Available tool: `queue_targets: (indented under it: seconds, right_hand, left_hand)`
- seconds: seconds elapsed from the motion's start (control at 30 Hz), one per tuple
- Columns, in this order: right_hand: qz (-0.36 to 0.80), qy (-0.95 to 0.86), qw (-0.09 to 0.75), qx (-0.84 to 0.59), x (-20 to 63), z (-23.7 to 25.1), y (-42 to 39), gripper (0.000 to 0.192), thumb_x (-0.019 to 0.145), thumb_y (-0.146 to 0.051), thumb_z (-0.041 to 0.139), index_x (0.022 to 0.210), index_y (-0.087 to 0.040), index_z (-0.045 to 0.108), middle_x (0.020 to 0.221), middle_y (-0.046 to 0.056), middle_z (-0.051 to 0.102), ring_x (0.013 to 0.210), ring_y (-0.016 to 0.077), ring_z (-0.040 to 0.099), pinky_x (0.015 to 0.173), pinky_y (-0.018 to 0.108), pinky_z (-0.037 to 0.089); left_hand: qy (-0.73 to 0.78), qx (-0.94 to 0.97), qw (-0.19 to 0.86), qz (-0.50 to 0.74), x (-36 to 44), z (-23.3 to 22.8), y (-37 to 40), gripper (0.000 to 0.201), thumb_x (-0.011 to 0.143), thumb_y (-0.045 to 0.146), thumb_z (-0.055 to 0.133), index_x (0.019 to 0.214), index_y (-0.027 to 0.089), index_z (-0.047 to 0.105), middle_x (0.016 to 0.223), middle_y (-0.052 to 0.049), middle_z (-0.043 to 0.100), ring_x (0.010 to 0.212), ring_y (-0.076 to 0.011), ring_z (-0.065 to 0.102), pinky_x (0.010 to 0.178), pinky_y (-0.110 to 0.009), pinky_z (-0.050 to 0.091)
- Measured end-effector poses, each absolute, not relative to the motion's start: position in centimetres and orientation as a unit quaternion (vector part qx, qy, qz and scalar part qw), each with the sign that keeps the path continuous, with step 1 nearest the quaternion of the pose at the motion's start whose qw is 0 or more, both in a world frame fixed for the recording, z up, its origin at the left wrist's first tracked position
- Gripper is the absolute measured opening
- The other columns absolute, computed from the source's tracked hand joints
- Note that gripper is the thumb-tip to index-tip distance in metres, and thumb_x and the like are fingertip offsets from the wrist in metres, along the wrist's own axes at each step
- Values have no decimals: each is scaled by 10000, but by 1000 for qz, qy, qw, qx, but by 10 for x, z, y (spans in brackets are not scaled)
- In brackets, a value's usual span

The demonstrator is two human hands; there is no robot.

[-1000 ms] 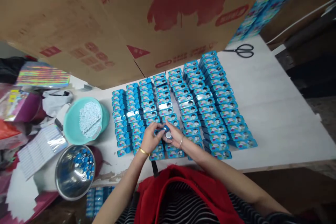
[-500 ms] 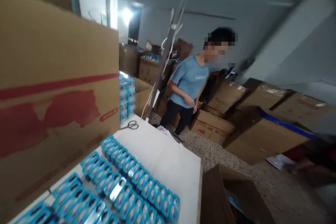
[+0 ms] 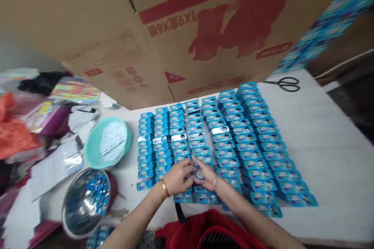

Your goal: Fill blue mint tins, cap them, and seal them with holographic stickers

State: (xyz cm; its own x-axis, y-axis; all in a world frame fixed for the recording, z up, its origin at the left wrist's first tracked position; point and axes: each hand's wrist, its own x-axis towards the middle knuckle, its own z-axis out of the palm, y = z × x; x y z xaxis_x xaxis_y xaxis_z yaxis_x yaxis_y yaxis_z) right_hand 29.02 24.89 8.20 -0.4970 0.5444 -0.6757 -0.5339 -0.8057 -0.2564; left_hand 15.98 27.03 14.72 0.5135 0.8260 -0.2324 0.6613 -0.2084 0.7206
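Both my hands are close together over the rows of blue packs. In my right hand point(image 3: 207, 175) is a small round silvery thing point(image 3: 200, 174), partly wrapped by the fingers. My left hand point(image 3: 180, 177), with a gold bracelet at the wrist, has its fingers curled in against that thing from the left; what they pinch is hidden. Under and around the hands stand several rows of small blue printed packs point(image 3: 228, 153), ordered in columns across the white table point(image 3: 321, 132).
A large cardboard box point(image 3: 163, 58) walls off the back. Left are a turquoise bowl point(image 3: 89, 148) of small pale pieces, a steel bowl point(image 3: 71, 210) with blue pieces, and a heap of bags and sheets point(image 3: 55, 163). Scissors point(image 3: 288, 83) lie at the back right, near stacked blue packs point(image 3: 324, 31).
The view has swung left and down, from the room with a standing person to the table. My hands, out of view before, now show over the packs.
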Motion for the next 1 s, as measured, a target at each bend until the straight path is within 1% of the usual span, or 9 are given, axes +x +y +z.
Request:
queue_targets:
  seconds: [0.07, 0.13, 0.23, 0.33, 0.43, 0.53, 0.77, 0.9, 1.0]
  right_hand:
    - [874, 1, 292, -388, 279, 77, 247, 480, 762, -619, 627, 623, -178, 495, 384, -66, 436, 275, 64, 411, 282, 171, 168]
    - [864, -11, 311, -395, 283, 76, 254, 469, 728, -620, 659, 667, -180, 508, 393, -64, 463, 273, 66, 415, 285, 170, 160]
    - [838, -37, 360, -409, 294, 77, 272, 473, 692, -620, 694, 789, -190, 521, 467, -56, 543, 280, 67, 416, 291, 169, 142]
    - [825, -42, 389, -407, 301, 77, 288, 488, 686, -637, 690, 809, -199, 513, 509, -54, 563, 290, 60, 400, 300, 170, 143]
    - [823, -41, 404, -396, 304, 75, 300, 475, 712, -644, 663, 790, -201, 510, 506, -59, 545, 305, 58, 390, 310, 177, 164]
    - [818, -46, 406, -405, 308, 72, 307, 490, 719, -672, 635, 790, -202, 514, 506, -55, 547, 312, 66, 399, 315, 186, 159]
    - [804, -65, 385, -449, 313, 62, 312, 537, 724, -728, 574, 791, -196, 544, 485, -49, 533, 316, 72, 406, 321, 198, 153]
    - [796, -76, 393, -454, 308, 61, 316, 565, 710, -756, 564, 765, -194, 548, 463, -42, 529, 311, 76, 406, 324, 203, 200]
    - [789, -49, 396, -466, 305, 62, 320, 594, 701, -788, 536, 735, -195, 529, 439, -42, 514, 298, 77, 395, 313, 201, 200]
  left_hand:
    - [383, 816, 426, 74, 141, 146, 268, 269, 776, 122, 530, 998, 193, 664, 1012, -89, 641, 949, -188, 609, 861, -303, 513]
    - [397, 816, 411, 86, 138, 137, 277, 240, 848, 158, 464, 1001, 194, 645, 992, -90, 627, 924, -180, 599, 843, -304, 502]
    - [446, 785, 409, 135, 145, 119, 305, 186, 904, 258, 450, 924, 202, 626, 913, -67, 627, 879, -172, 592, 825, -302, 480]
    - [587, 699, 377, 160, 148, 100, 346, 127, 878, 280, 501, 851, 189, 586, 820, -41, 627, 760, -155, 579, 720, -272, 457]
    - [694, 637, 320, 102, 148, 84, 391, 92, 820, 268, 577, 802, 179, 568, 744, -24, 621, 679, -144, 555, 643, -249, 411]
    - [713, 645, 276, -10, 152, 74, 425, 97, 787, 264, 614, 750, 178, 587, 771, -39, 652, 734, -160, 574, 666, -258, 400]
    - [683, 649, 245, -229, 166, 72, 459, 348, 759, 506, 665, 739, 159, 660, 894, -146, 686, 877, -260, 631, 735, -314, 439]
    - [683, 651, 220, -247, 170, 76, 460, 368, 753, 500, 680, 827, 139, 680, 953, -177, 676, 955, -311, 628, 784, -358, 456]
    - [668, 687, 242, -153, 172, 84, 439, 250, 810, 389, 637, 871, 148, 672, 889, -127, 670, 903, -270, 629, 772, -341, 459]
